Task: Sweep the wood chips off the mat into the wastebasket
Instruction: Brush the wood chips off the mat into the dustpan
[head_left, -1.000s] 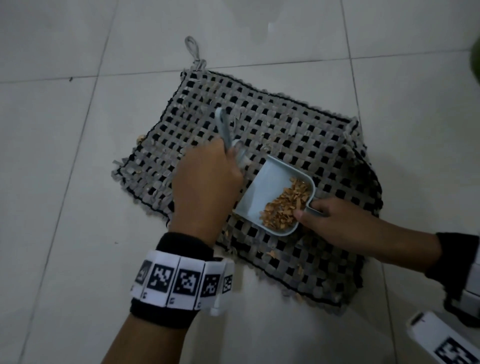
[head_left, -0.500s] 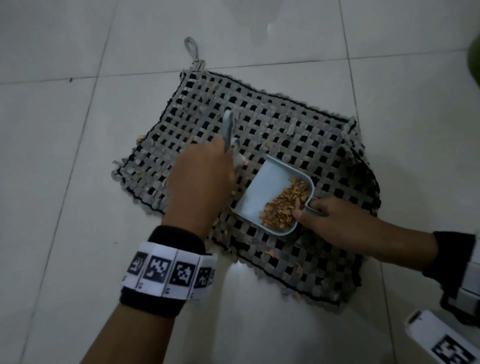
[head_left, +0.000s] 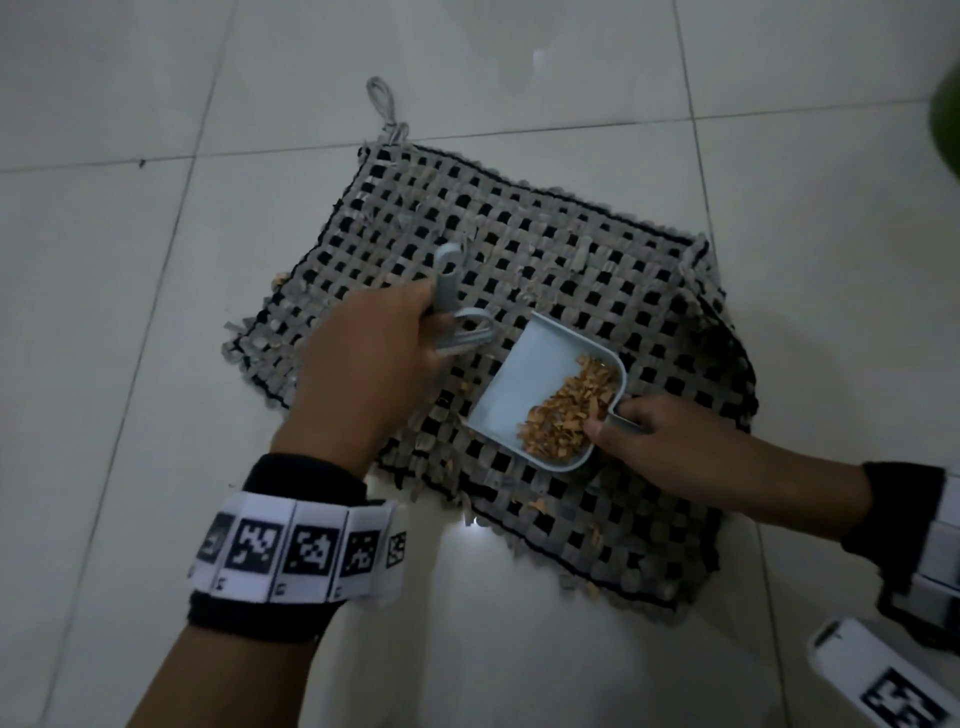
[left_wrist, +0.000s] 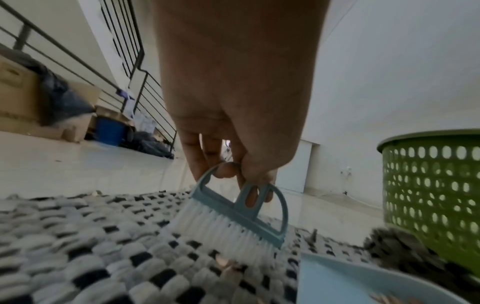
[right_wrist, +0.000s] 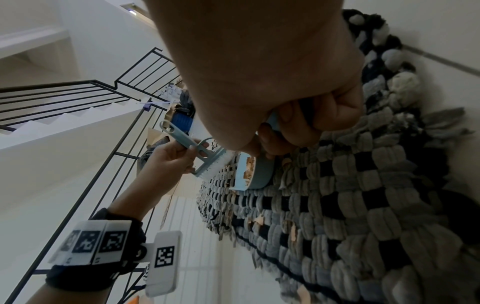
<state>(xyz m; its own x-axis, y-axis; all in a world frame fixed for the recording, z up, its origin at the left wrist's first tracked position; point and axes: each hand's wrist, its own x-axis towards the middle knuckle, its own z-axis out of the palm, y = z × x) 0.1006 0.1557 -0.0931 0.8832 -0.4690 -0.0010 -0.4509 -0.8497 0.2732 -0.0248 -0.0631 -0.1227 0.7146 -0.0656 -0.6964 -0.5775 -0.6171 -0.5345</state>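
Pale blue plastic, the small brush (left_wrist: 235, 214) sits gripped in the left hand (head_left: 371, 364), which has drawn back and to the left from the dustpan's (head_left: 535, 384) open lip over the last second, bristles now on the woven mat (head_left: 571, 270) for another stroke. The right hand (head_left: 670, 447) pinches the dustpan's handle, keeping it flat on the mat, a heap of wood chips (head_left: 566, 410) against its back wall. Loose chips (right_wrist: 259, 221) remain near the mat's front edge, so sweeping looks unfinished. The green wastebasket (left_wrist: 431, 189) stands just beyond the mat, awaiting the load.
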